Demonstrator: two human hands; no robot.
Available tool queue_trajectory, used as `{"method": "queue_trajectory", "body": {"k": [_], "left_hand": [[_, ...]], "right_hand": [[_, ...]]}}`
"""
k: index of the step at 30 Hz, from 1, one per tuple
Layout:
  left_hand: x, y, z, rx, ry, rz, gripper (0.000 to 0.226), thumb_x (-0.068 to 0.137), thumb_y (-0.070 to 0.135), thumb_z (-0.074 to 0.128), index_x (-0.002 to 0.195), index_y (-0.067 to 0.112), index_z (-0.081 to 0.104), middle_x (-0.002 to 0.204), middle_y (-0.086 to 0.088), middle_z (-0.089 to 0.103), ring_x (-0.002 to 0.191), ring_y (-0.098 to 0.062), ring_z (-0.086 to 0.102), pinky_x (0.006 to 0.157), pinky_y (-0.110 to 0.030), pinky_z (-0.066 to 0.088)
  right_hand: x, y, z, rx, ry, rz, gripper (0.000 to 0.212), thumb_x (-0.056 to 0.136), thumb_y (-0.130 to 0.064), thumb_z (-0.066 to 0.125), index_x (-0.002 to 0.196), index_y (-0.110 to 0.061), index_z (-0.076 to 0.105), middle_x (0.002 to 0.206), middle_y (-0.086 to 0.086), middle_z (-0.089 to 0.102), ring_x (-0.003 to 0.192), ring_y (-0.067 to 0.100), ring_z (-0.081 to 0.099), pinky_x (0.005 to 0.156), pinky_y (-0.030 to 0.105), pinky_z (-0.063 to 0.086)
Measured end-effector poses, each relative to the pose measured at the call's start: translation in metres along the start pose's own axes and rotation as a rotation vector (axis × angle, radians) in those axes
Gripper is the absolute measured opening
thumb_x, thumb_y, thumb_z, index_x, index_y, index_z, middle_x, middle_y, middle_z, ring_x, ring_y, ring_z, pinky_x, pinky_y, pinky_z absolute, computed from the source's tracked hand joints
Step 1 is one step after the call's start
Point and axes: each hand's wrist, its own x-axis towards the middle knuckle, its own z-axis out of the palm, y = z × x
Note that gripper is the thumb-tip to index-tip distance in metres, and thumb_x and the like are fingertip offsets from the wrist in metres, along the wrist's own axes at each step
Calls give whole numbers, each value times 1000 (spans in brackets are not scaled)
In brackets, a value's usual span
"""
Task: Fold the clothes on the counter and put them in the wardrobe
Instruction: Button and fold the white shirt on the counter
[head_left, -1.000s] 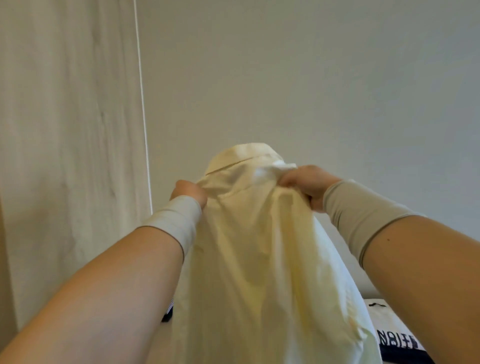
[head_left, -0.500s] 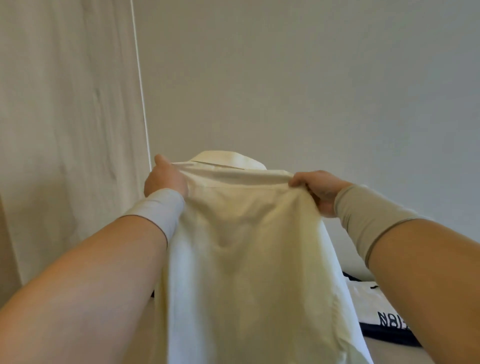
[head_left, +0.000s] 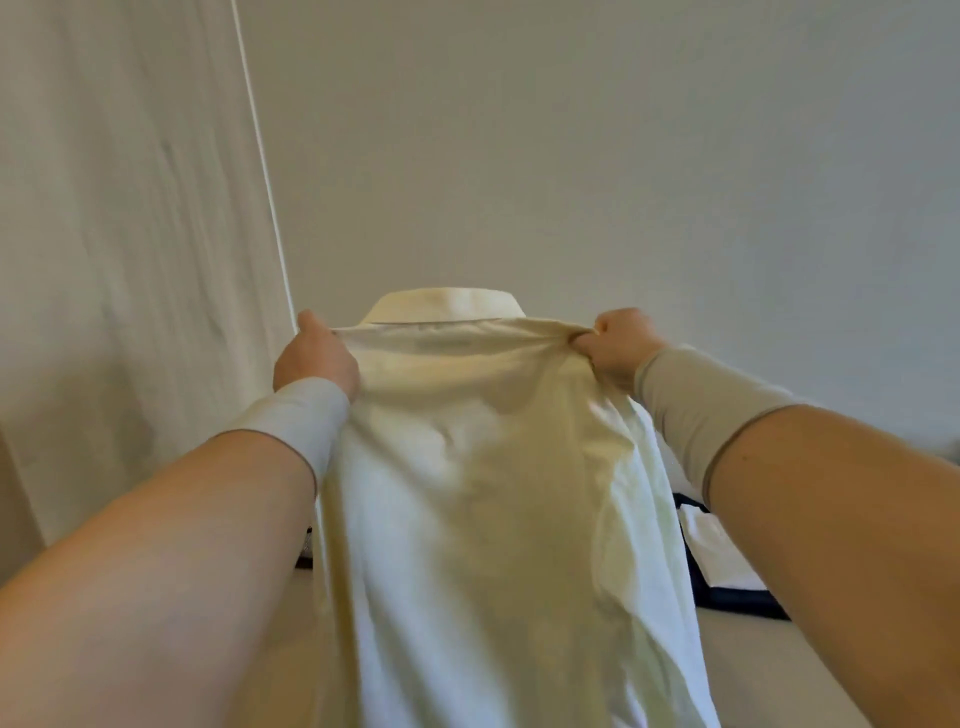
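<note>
head view, left to right. at the far left stands a pale wood-grain panel (head_left: 104, 234), possibly the wardrobe, though no door or handle shows. the left hand (head_left: 314, 358) grasps the left shoulder of the cream collared shirt (head_left: 478, 493); its fingers are hidden behind the cloth, so only the back of the hand and the thumb at the seam can be seen. the shirt hangs in the air between the two hands, back panel toward the camera, collar (head_left: 449, 306) upright at the top, the yoke stretched nearly level. its lower part drops out of sight at the bottom edge, so whether the hem touches the table (head_left: 769, 670) cannot be told. the right hand (head_left: 621, 340) is clenched on the right shoulder seam, cloth bunched in a tight pinch between thumb and curled fingers. behind and below the right forearm lies a second garment, white with dark navy trim (head_left: 722, 577), on the table.

judgement: the shirt is being spread by the shoulders, ready to be laid flat for folding. risks from here: the right pinch gathers cloth unevenly, so the shoulder may go down creased; the sleeves are not visible and may be tucked or twisted behind the body, spoiling the fold; lowering the shirt toward the right could drape it over the second garment and tangle the two.
</note>
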Motion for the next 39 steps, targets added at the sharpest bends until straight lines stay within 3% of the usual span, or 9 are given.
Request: {"method": "queue_trajectory", "body": {"k": [5, 9, 12, 15, 19, 25, 33, 36, 39], "left_hand": [[25, -35, -10, 29, 19, 8, 38, 94, 7, 34, 132, 6, 37, 122, -21, 58, 112, -42, 56, 90, -46, 43], [31, -59, -12, 18, 6, -13, 31, 96, 9, 29, 126, 5, 38, 121, -22, 57, 111, -42, 55, 87, -45, 41], [37, -76, -10, 5, -47, 28, 30, 99, 16, 32, 126, 5, 39, 120, -23, 58, 109, -42, 56, 84, -43, 40], [37, -85, -10, -131, -120, 127, 37, 91, 42, 58, 108, 11, 44, 103, -15, 60, 90, -33, 54, 73, -33, 37], [42, -100, -12, -84, -290, 204, 57, 71, 48, 80, 106, 15, 48, 99, -4, 57, 88, -26, 52, 73, -31, 40], [50, -109, -10, 328, -605, 228, 32, 87, 33, 67, 112, 13, 67, 103, -5, 65, 87, -22, 58, 77, -30, 48], [48, -103, 7, 611, -643, 93, 29, 97, 23, 52, 119, 7, 63, 110, -9, 63, 103, -25, 61, 87, -32, 48], [53, -93, 13, 260, -508, -149, 23, 96, 25, 52, 104, 5, 60, 96, -9, 57, 98, -28, 60, 75, -32, 42], [53, -83, 23, -509, -400, -459, 31, 97, 10, 49, 124, 0, 59, 99, -10, 64, 63, -15, 59, 51, -15, 45]], "right_hand": [[-11, -17, 22, 75, -358, 41, 37, 73, -43, 77, 92, -12, 68, 96, 6, 69, 91, 27, 67, 87, 45, 56], [-10, -36, 43, 218, -554, 148, 37, 80, -22, 78, 111, -5, 69, 100, 10, 74, 94, 28, 71, 90, 44, 55], [-4, -54, 68, -267, -224, 63, 29, 89, -22, 66, 113, -5, 64, 113, 12, 67, 103, 29, 63, 81, 30, 48], [-6, -74, 94, -430, 114, 4, 23, 92, -9, 49, 113, -6, 58, 115, 17, 61, 105, 34, 60, 76, 32, 43], [-5, -82, 112, -470, 94, 40, 24, 90, -4, 49, 112, -6, 58, 111, 16, 63, 102, 34, 62, 74, 32, 44], [0, -78, 113, -574, 84, 89, 14, 92, -7, 46, 91, -13, 59, 70, 4, 46, 76, 27, 53, 69, 31, 44], [1, -73, 113, -790, -111, 113, 13, 91, -13, 48, 97, -17, 58, 86, 4, 53, 85, 27, 55, 74, 33, 44], [13, -72, 113, -480, -197, 239, 20, 93, -7, 47, 106, -4, 63, 95, 12, 60, 93, 30, 61, 79, 34, 47], [17, -78, 119, 425, -112, 488, 22, 98, -5, 28, 89, -3, 48, 67, 14, 52, 57, 24, 53, 53, 26, 44]]}}
